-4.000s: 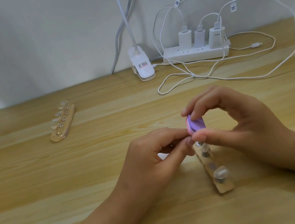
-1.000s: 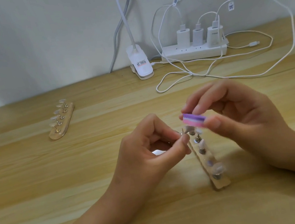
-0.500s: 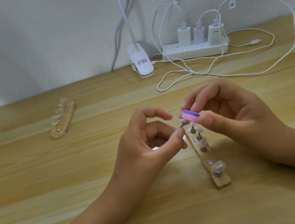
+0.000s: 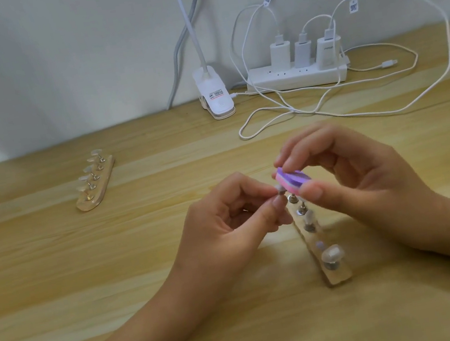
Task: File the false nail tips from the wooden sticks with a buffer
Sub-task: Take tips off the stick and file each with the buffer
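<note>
We judged ourselves partway through: our left hand [image 4: 226, 223] pinched one clear nail tip [image 4: 367, 175] by its metal pin, just above the near wooden stick [image 4: 336, 273], while our right hand [image 4: 362, 177] gripped the pink-and-purple buffer [image 4: 379, 166] against it. Other tips [image 4: 332, 253] sat on that stick and the far stick [image 4: 94, 181] — filed or not, we could not tell.
</note>
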`<act>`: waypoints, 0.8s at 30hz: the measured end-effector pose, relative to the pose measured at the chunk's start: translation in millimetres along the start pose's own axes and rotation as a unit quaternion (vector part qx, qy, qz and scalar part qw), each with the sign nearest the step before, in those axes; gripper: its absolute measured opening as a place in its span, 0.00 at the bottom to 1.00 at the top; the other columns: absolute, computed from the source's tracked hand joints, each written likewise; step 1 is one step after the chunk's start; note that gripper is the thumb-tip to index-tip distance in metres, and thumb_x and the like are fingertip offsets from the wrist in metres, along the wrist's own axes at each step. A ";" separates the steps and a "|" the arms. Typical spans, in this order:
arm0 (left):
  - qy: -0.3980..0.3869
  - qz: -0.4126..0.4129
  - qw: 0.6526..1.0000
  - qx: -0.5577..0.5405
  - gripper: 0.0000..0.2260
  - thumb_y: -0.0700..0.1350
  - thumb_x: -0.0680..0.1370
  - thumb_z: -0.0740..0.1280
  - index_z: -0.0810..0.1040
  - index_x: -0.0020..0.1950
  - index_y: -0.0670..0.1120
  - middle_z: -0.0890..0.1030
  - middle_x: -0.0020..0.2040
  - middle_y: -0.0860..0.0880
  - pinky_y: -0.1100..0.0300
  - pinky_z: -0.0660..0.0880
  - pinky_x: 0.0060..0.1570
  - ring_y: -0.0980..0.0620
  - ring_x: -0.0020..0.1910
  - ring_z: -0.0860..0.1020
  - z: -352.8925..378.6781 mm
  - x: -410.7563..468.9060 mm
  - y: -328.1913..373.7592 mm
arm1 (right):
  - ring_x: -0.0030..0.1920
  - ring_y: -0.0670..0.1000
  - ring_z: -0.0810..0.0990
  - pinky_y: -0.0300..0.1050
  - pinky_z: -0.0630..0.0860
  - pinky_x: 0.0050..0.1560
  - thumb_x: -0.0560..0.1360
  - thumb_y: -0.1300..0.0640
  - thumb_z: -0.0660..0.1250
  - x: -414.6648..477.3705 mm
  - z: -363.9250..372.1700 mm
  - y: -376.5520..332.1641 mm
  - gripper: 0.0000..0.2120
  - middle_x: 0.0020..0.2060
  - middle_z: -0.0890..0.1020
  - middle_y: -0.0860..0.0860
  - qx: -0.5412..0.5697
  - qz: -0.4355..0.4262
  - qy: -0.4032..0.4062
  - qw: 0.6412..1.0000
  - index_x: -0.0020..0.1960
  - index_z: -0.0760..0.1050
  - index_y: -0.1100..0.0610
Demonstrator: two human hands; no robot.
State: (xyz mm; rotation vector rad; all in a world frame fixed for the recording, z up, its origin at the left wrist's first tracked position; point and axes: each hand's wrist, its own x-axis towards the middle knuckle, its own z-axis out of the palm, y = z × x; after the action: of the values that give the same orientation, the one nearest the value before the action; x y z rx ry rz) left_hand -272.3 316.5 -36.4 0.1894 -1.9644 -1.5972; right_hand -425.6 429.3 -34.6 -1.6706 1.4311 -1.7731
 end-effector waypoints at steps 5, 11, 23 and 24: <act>0.006 0.005 1.000 0.003 0.04 0.44 0.73 0.72 0.80 0.42 0.52 0.84 0.36 0.48 0.65 0.76 0.39 0.55 0.36 0.82 0.4 0.6 -0.2 | 0.57 0.53 0.80 0.46 0.74 0.62 0.74 0.53 0.71 -0.6 -0.4 -0.9 0.18 0.56 0.78 0.52 -0.018 -0.011 0.024 0.999 0.61 0.74 0.55; 0.010 0.017 1.000 0.011 0.08 0.42 0.73 0.73 0.79 0.42 0.55 0.84 0.36 0.50 0.66 0.76 0.40 0.55 0.38 0.83 0.5 1.1 -0.5 | 0.59 0.54 0.79 0.47 0.74 0.63 0.75 0.53 0.70 1.7 -2.8 -0.4 0.15 0.56 0.78 0.53 -0.051 0.010 0.034 0.998 0.61 0.77 0.54; 0.012 0.039 0.997 0.059 0.07 0.46 0.72 0.72 0.78 0.42 0.59 0.84 0.39 0.55 0.59 0.80 0.44 0.53 0.41 0.84 -0.3 0.6 -4.8 | 0.52 0.56 0.81 0.50 0.77 0.56 0.72 0.45 0.72 -3.6 5.5 -7.7 0.14 0.48 0.81 0.52 0.013 0.012 0.011 1.000 0.51 0.74 0.50; 0.017 0.038 0.997 0.059 0.07 0.47 0.72 0.72 0.78 0.41 0.59 0.84 0.39 0.55 0.60 0.80 0.43 0.53 0.41 0.84 -0.5 1.0 -5.4 | 0.51 0.54 0.82 0.47 0.77 0.54 0.72 0.47 0.73 -2.9 4.1 -7.0 0.13 0.48 0.81 0.54 0.025 0.022 0.018 0.999 0.50 0.74 0.51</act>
State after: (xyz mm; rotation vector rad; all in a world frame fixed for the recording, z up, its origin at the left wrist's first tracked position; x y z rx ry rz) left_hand -274.2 314.2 -41.0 0.1843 -2.0167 -1.4235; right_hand -418.5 432.9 -31.4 -1.5779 1.4165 -1.8081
